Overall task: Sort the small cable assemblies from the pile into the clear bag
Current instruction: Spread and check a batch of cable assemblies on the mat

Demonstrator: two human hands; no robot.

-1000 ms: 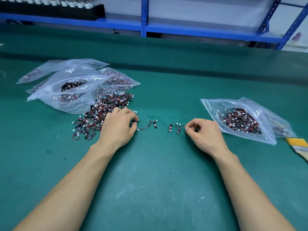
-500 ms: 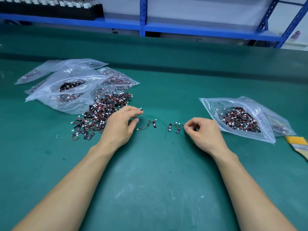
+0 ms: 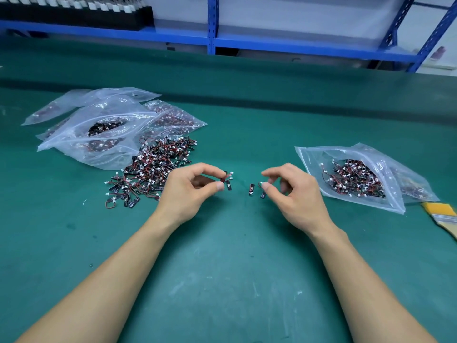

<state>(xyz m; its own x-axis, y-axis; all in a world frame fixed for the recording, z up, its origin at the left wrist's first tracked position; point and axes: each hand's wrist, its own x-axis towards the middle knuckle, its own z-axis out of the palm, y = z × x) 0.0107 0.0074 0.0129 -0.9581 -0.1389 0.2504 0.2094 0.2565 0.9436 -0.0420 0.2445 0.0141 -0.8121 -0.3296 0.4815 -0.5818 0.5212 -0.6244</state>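
Left hand (image 3: 190, 194) over the green table mat (image 3: 222, 280), thumb and index finger clamped on one small black-and-red cable assembly (image 3: 227, 181), other fingers curled under. Right hand (image 3: 295, 194) opposite, thumb and index tips slightly apart, remaining fingers curled. A thin wire sits at the thumb tip; cannot tell if it is gripped. Two loose black assemblies (image 3: 251, 189) lie between the hands, just beside the right thumb. Big pile of black, red-wired cable assemblies (image 3: 153, 167) left of the left hand, touching a heap of clear plastic bags (image 3: 103, 120). Open clear plastic zip bag (image 3: 311, 157), part-filled with assemblies, right of the right hand. Yellow-handled brush (image 3: 442, 214) at the far right edge.
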